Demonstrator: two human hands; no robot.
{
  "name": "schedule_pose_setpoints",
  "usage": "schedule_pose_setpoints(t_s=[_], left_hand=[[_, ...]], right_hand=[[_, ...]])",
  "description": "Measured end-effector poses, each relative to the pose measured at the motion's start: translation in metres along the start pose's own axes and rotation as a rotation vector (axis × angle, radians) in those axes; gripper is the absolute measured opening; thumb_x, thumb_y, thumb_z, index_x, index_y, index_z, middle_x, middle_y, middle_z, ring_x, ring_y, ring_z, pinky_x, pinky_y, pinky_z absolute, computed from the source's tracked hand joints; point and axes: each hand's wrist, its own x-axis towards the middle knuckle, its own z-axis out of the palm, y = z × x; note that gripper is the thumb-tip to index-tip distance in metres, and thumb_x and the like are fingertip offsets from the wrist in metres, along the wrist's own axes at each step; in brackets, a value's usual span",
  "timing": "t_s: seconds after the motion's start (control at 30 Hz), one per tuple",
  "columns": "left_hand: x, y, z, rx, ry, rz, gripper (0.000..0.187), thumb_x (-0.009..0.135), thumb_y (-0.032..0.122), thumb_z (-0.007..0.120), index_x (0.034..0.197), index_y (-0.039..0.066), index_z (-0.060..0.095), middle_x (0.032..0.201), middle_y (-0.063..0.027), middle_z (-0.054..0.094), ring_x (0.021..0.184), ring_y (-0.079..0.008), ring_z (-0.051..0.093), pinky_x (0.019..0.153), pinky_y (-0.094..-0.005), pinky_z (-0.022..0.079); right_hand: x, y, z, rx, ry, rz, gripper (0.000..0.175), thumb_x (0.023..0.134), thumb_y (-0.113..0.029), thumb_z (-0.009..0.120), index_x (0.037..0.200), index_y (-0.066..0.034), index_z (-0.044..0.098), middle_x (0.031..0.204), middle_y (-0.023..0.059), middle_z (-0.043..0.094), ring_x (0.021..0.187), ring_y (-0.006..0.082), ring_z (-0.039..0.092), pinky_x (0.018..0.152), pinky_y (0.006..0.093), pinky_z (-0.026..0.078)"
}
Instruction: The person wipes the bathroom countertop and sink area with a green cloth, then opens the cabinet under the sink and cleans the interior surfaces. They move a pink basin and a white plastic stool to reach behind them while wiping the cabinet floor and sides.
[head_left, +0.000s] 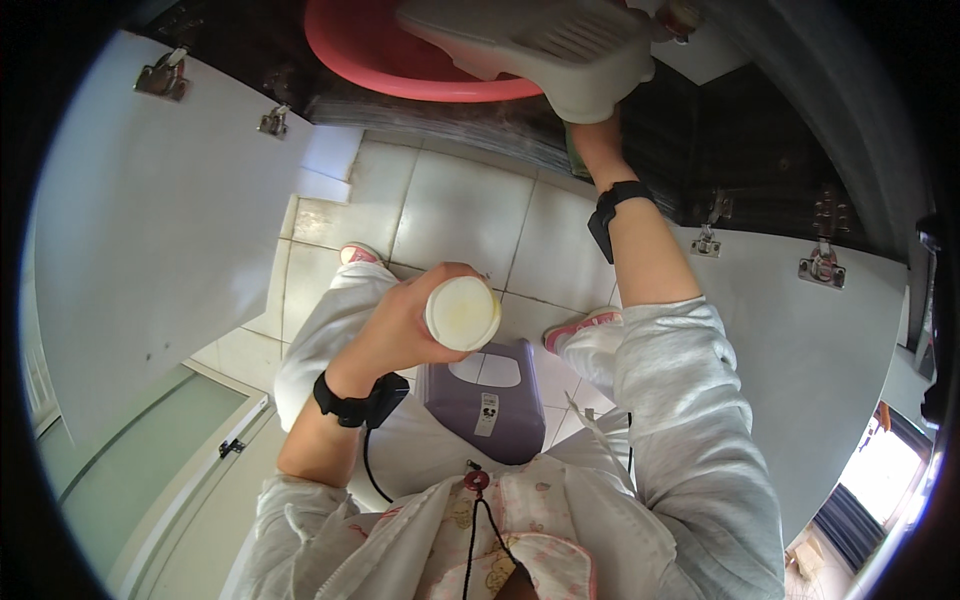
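Observation:
My left hand (397, 319) is wrapped around a container with a round, off-white lid (463, 313), held above the floor in front of me. The lid has a faint yellowish stain, and the container's body is mostly hidden beneath it. My right hand (600, 146) reaches into the dark cabinet, its fingers hidden behind a grey moulded plastic object (517, 37) with a ribbed panel. Something green (577, 154), partly covered, shows beside that hand. A pink plastic basin (352, 67) lies partly under the grey object.
White cabinet doors stand open at left (165, 195) and right (817, 360), with metal hinges (823, 268) on their edges. A purple plastic stool (514, 420) bearing a label is between my legs. White floor tiles (465, 199) lie below the cabinet edge (450, 127).

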Motion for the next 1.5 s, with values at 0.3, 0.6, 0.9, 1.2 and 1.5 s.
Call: schedule_pose_setpoints(t_s=[0.3,0.6,0.9,1.2,1.5], left_hand=[[-0.007,0.0,-0.004,-0.04,0.015,0.028,0.062,0.061,0.012,0.082,0.116,0.007,0.054,0.101,-0.0098,0.065,0.095,-0.0228,0.066,0.083,-0.031,0.051],[-0.013,-0.004,-0.006,-0.054,0.036,0.06,0.062,0.061,0.013,0.081,0.116,0.006,0.053,0.101,-0.0105,0.065,0.094,-0.0221,0.064,0.084,-0.0307,0.049],[-0.014,-0.003,-0.007,-0.051,0.035,0.061,0.061,0.061,0.015,0.08,0.115,0.005,0.053,0.099,-0.0109,0.064,0.092,-0.0223,0.063,0.084,-0.0303,0.048],[-0.013,-0.004,-0.007,-0.096,0.025,0.069,0.061,0.062,0.013,0.079,0.116,0.005,0.052,0.099,-0.0097,0.064,0.092,-0.0196,0.062,0.084,-0.03,0.048],[-0.014,0.001,-0.008,-0.104,0.014,0.03,0.06,0.062,0.013,0.079,0.116,0.005,0.053,0.1,-0.0102,0.064,0.094,-0.0213,0.063,0.084,-0.031,0.048]], right_hand=[[-0.022,-0.015,0.005,-0.202,-0.099,-0.049,0.057,0.077,-0.005,0.064,0.13,-0.0036,0.047,0.13,0.0232,0.046,0.121,0.0419,0.042,0.102,0.0462,0.038],[-0.045,-0.057,0.01,-0.015,-0.083,0.017,0.062,0.069,0.006,0.062,0.128,-0.0103,0.05,0.127,0.0219,0.047,0.119,0.0412,0.043,0.102,0.0451,0.036],[-0.062,-0.098,0.018,0.101,-0.138,0.068,0.065,0.067,0.009,0.062,0.124,-0.0206,0.054,0.134,0.0194,0.041,0.114,0.0444,0.044,0.1,0.0477,0.04],[-0.057,-0.088,0.007,0.084,-0.133,0.027,0.063,0.066,0.011,0.059,0.123,-0.0161,0.057,0.127,0.0187,0.049,0.118,0.0392,0.047,0.102,0.042,0.039],[-0.062,-0.033,-0.024,0.051,-0.055,0.042,0.062,0.069,0.008,0.06,0.125,-0.0172,0.056,0.13,0.0194,0.046,0.118,0.0411,0.044,0.102,0.0452,0.038]])
